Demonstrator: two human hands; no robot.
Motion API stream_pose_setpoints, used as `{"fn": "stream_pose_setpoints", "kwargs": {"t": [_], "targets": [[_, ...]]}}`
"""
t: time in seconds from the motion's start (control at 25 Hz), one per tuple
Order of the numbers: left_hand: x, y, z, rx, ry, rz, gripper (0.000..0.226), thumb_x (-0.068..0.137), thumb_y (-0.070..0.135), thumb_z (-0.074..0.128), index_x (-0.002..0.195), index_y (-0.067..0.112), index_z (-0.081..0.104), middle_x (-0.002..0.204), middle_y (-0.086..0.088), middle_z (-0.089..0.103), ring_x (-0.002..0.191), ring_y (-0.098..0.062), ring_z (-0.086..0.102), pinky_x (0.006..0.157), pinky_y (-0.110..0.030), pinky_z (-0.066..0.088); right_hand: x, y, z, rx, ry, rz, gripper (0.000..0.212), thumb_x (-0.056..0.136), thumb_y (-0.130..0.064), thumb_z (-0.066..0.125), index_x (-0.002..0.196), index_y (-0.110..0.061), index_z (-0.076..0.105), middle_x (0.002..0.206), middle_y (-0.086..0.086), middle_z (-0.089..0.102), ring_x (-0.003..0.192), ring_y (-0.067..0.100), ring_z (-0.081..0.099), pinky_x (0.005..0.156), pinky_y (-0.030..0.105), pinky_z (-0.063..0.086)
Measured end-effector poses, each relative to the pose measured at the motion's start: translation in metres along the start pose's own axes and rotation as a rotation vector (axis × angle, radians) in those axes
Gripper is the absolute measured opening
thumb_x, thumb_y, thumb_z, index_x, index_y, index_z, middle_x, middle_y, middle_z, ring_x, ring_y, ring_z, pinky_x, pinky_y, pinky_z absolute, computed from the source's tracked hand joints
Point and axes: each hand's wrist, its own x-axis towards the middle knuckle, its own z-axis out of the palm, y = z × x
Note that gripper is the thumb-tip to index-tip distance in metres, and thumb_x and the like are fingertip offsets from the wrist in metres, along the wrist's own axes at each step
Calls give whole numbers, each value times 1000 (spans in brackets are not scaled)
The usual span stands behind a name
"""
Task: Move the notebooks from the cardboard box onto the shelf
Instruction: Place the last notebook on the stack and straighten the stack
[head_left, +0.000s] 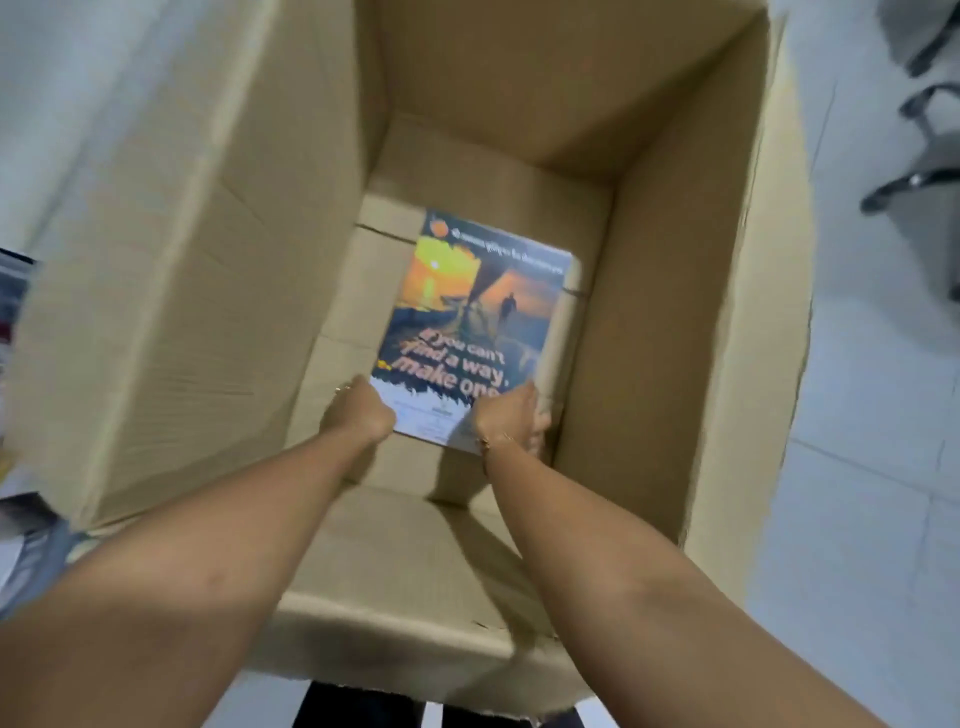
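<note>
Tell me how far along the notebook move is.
Done: cannot be judged, since no shelf is in view. In hand: the left hand and right hand grip the near edge of a notebook deep in the cardboard box. Left: lifting it out and shelving it; no other notebooks show around it.

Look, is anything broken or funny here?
The cardboard box has a ragged, torn near edge. The notebook lies slightly crooked on the box floor, both hands on its near edge.
</note>
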Motion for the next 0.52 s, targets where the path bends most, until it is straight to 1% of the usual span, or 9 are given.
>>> {"fn": "stream_pose_setpoints", "kwargs": {"t": [0.04, 0.08, 0.16, 0.24, 0.32, 0.36, 0.4, 0.44, 0.52], "targets": [[0, -1, 7, -16, 9, -37, 42, 86, 7, 51, 127, 0, 45, 134, -23, 52, 123, -37, 51, 99, -38, 44, 3, 5, 5, 2, 34, -18, 50, 84, -15, 51, 133, -15, 40, 146, -1, 40, 134, 28, 29, 110, 44, 30], [2, 1, 10, -37, 34, -66, 42, 86, 6, 52, 127, 0, 44, 134, -23, 52, 123, -37, 50, 98, -38, 44, 4, 4, 6, 6, 70, -44, 46, 83, -13, 52, 128, -17, 45, 143, -1, 44, 132, 26, 30, 109, 42, 29], [6, 9, 11, -75, 59, -117, 46, 83, 9, 58, 126, -1, 45, 133, -22, 52, 122, -37, 51, 96, -37, 45, 6, 2, 1, 59, 113, -39, 33, 83, -12, 54, 116, -18, 53, 135, 1, 49, 126, 27, 36, 104, 40, 33], [11, 16, 6, -109, 13, -161, 50, 80, 14, 64, 125, -2, 48, 134, -22, 52, 121, -36, 52, 96, -36, 47, 3, -8, -12, 136, 104, -17, 26, 84, -10, 53, 110, -15, 55, 130, 7, 48, 119, 32, 45, 97, 41, 41], [4, 16, -10, -72, -26, -115, 47, 80, 17, 66, 123, 0, 54, 134, -22, 52, 121, -35, 52, 96, -35, 47, -9, -18, -30, 228, 91, -5, 21, 86, -6, 52, 106, -13, 58, 128, 12, 45, 110, 35, 54, 88, 38, 47], [0, 17, -21, -28, -1, -77, 43, 81, 15, 65, 120, 0, 56, 132, -22, 54, 121, -35, 53, 96, -35, 47, -17, -25, -38, 265, 101, -7, 20, 87, -5, 52, 103, -12, 61, 127, 13, 46, 107, 36, 56, 84, 37, 47], [-8, 18, -37, 27, 48, -29, 39, 81, 11, 65, 118, 0, 58, 130, -22, 56, 120, -35, 54, 95, -36, 48, -27, -36, -47, 295, 124, -20, 19, 89, -7, 51, 101, -12, 64, 126, 13, 47, 106, 36, 57, 85, 38, 47], [-16, 21, -51, 67, 94, 14, 36, 81, 8, 64, 116, -2, 60, 128, -23, 58, 119, -35, 56, 95, -36, 48, -39, -43, -54, 317, 146, -40, 21, 90, -9, 49, 100, -12, 67, 124, 14, 49, 106, 36, 57, 90, 39, 47], [-41, 17, -87, 46, 203, 79, 33, 81, 6, 64, 112, -3, 63, 126, -23, 60, 118, -35, 57, 96, -38, 48, -73, -58, -67, 397, 178, -125, 24, 89, -11, 48, 97, -12, 71, 119, 15, 57, 109, 33, 56, 99, 44, 45]]}}
